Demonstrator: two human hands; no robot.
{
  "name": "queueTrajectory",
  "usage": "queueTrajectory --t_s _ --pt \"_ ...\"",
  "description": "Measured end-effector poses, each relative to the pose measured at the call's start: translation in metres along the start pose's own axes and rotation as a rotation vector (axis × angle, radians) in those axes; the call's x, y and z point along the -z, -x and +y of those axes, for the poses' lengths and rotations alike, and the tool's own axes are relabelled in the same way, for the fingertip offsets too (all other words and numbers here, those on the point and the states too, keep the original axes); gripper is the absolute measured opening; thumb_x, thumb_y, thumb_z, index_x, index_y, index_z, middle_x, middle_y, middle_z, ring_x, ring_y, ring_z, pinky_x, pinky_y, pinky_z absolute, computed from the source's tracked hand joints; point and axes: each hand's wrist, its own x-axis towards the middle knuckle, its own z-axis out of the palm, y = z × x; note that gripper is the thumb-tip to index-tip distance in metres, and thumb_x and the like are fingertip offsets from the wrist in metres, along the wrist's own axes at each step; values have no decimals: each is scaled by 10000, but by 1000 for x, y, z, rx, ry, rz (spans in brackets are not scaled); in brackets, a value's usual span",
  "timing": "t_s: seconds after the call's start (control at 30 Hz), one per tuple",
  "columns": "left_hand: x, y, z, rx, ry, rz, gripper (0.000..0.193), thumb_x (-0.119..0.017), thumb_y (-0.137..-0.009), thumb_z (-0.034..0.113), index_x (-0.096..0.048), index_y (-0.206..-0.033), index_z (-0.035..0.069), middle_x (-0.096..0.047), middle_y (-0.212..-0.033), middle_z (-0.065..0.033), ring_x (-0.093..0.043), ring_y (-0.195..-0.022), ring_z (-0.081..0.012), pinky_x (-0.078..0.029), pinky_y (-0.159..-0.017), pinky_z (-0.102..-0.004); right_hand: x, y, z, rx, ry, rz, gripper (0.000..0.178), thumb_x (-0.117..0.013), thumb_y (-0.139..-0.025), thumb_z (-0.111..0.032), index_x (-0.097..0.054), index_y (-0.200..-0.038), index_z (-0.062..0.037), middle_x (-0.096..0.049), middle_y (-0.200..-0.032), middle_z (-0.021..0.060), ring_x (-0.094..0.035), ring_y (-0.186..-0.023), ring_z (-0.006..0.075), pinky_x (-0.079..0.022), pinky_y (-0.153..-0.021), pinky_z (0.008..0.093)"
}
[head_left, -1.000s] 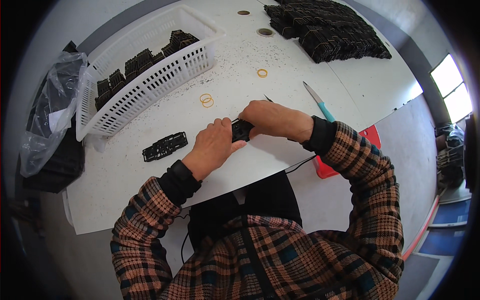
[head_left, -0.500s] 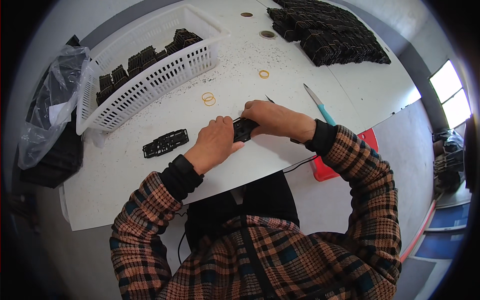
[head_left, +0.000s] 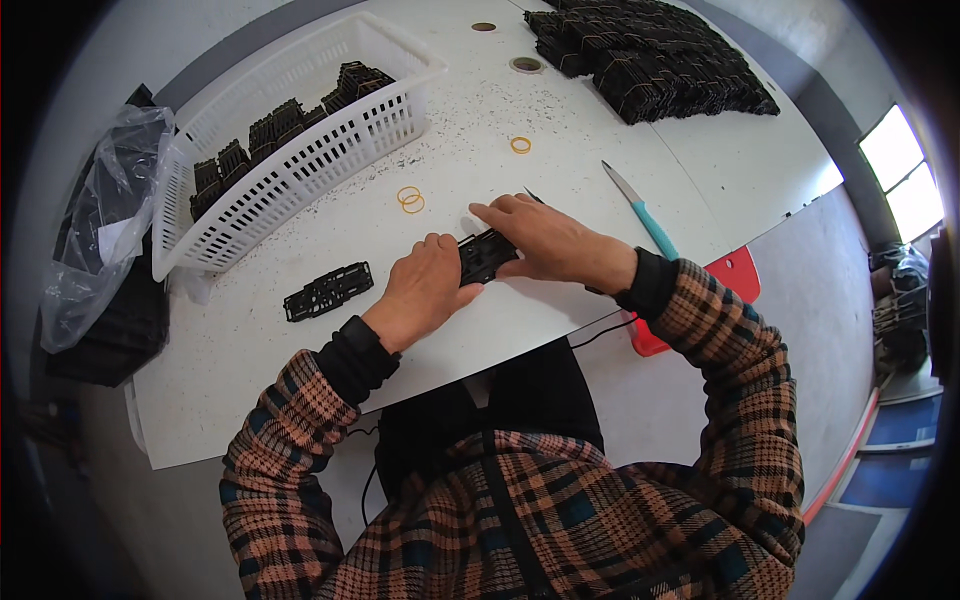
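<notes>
Between my two hands, low over the white table, is a black plastic frame part (head_left: pixel 484 256) with cut-outs. My left hand (head_left: pixel 424 282) grips its left end, fingers curled over the top. At the other end, my right hand (head_left: pixel 560 240) has its thumb on the near edge and its fingers over the far edge. A similar loose black frame (head_left: pixel 328 291) lies flat to the left of my left hand. Just beyond my right hand, the dark tip of a thin pointed tool (head_left: pixel 532 194) shows; the rest is hidden.
A white slotted basket (head_left: pixel 300 160) holding bundled black parts stands at the far left. Stacks of banded black parts (head_left: pixel 660 60) cover the far right. Yellow rubber bands (head_left: pixel 411 200) and a blue-handled knife (head_left: pixel 652 228) lie on the table (head_left: pixel 240 400). A red stool (head_left: pixel 735 272) stands at the right edge.
My right hand's fingers have lifted and spread a little, so more of the black frame part shows. My left hand keeps its hold. The whole view has shifted slightly.
</notes>
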Motion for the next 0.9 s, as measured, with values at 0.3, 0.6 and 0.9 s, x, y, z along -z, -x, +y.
queueTrajectory --t_s 0.3,0.6,0.9 --pt "2 -1 1 18 -11 -7 513 -713 -824 326 -425 -997 -61 -547 -962 -240 -586 -890 -394 -498 -739 -441 -18 60 -27 58 96 75 465 -654 -801 -36 -538 -1251 -21 -555 -1204 143 -524 -1117 306 -424 -988 383" --pt "7 -3 8 75 1 -47 489 -710 -830 317 -406 -956 -44 -551 -957 -243 -593 -899 -390 -492 -735 -437 -43 62 -32 -79 180 44 523 -634 -736 -11 -547 -1251 -38 -525 -1241 139 -474 -1172 324 -398 -1014 395" --pt "4 -3 9 49 -26 -27 489 -713 -830 309 -401 -966 -41 -549 -941 -237 -591 -877 -394 -491 -729 -444 -43 63 -28 -41 190 48 472 -638 -769 -34 -565 -1236 -42 -510 -1273 148 -480 -1172 320 -399 -1015 395"
